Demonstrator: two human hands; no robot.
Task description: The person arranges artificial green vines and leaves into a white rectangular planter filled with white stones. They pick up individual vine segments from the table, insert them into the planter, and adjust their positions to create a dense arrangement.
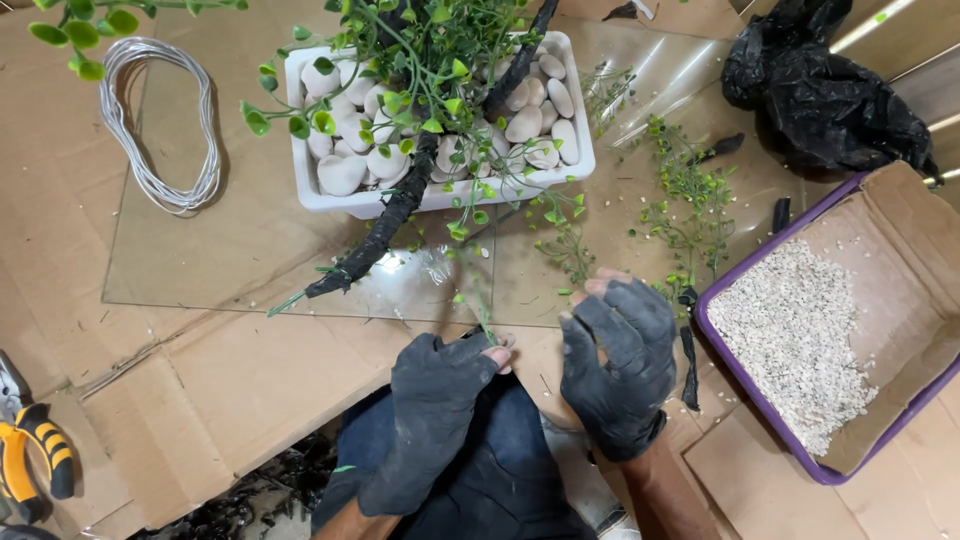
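My left hand [432,410], in a dark fingerless glove, pinches a thin green artificial sprig [478,312] between thumb and fingers. Beside it my right hand [618,358], gloved the same way, has its fingertips close to the sprig's leafy strands [566,250] and appears to hold nothing. Just beyond both hands stands a white rectangular planter [310,192] filled with white pebbles [342,172]. A dark wrapped artificial branch [392,215] leans out of it toward me, with small green leaves [432,60] spreading above the pebbles.
A glass sheet [230,250] lies on cardboard [240,390] under the planter. A coil of white wire [160,120] sits at back left. A purple-edged box [722,345] of pale gravel [795,335] is at right, a black plastic bag [820,95] behind it. Yellow-handled pliers [35,450] lie at far left.
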